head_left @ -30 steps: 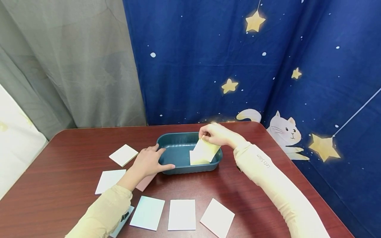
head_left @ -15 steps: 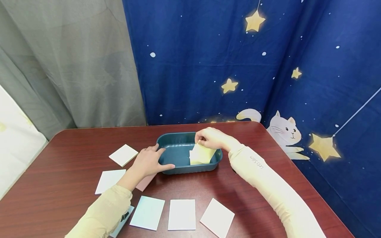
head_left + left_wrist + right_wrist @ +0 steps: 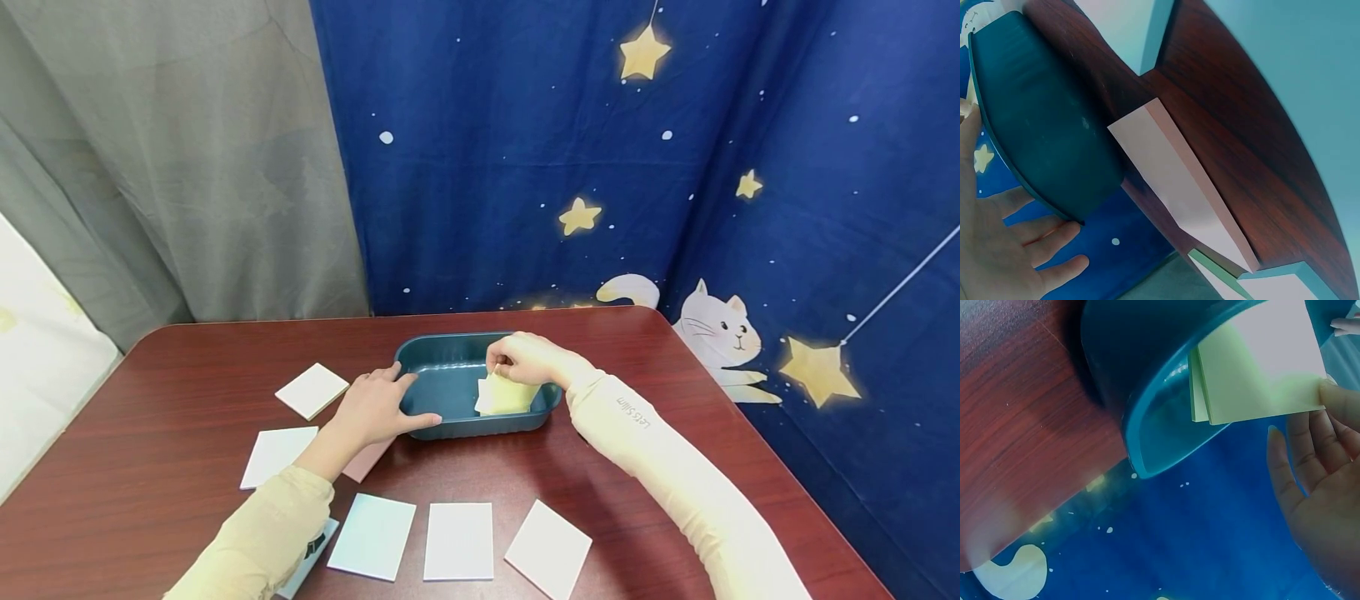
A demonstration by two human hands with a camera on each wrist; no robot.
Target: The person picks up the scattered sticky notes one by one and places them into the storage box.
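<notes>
A dark teal oblong basin (image 3: 480,427) stands towards the back of the table. My right hand (image 3: 531,358) reaches into its right end and pinches a pale yellow sticky note pad (image 3: 1260,369) by one edge, between thumb and fingers. Behind that pad, a second pad (image 3: 1197,394) shows only as a strip inside the basin. My left hand (image 3: 375,406) rests at the basin's left end with its fingers spread over the rim. In the left wrist view, the thumb and fingers lie along the rim (image 3: 1016,172).
Several sticky note pads lie on the reddish-brown table (image 3: 187,392): a cream one (image 3: 311,390), a white one (image 3: 276,457), a pink one (image 3: 1172,181) beside the basin, a light blue one (image 3: 372,537) and more along the front. Curtains (image 3: 480,167) hang behind.
My right hand has moved down and to the left, lowering the yellow sticky note pad further into the basin. The left hand has stayed in place on the rim.
</notes>
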